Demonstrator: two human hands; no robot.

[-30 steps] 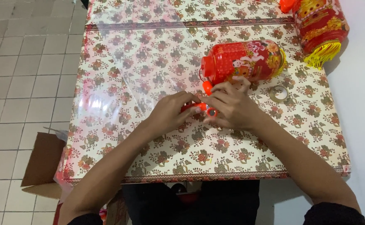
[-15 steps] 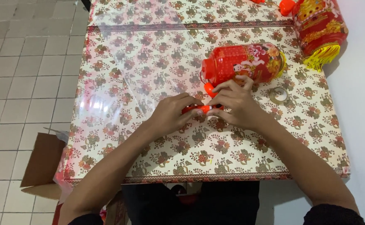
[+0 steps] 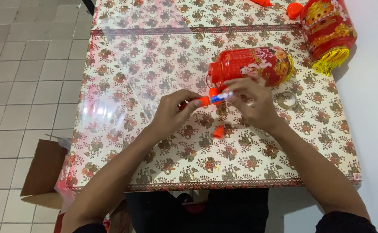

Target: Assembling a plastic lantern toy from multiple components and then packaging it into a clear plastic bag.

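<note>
Head view: the left hand pinches the orange end of a small orange-and-blue stick-shaped piece, and the right hand closes its fingertips on the piece's other end, so both hands hold it just above the floral tablecloth. A small orange cap lies on the cloth just below the hands. A red lantern lies on its side right behind the piece. A tape roll sits beside the right hand. A second red lantern with yellow tassels rests at the far right corner. A cardboard box stands on the tiled floor.
</note>
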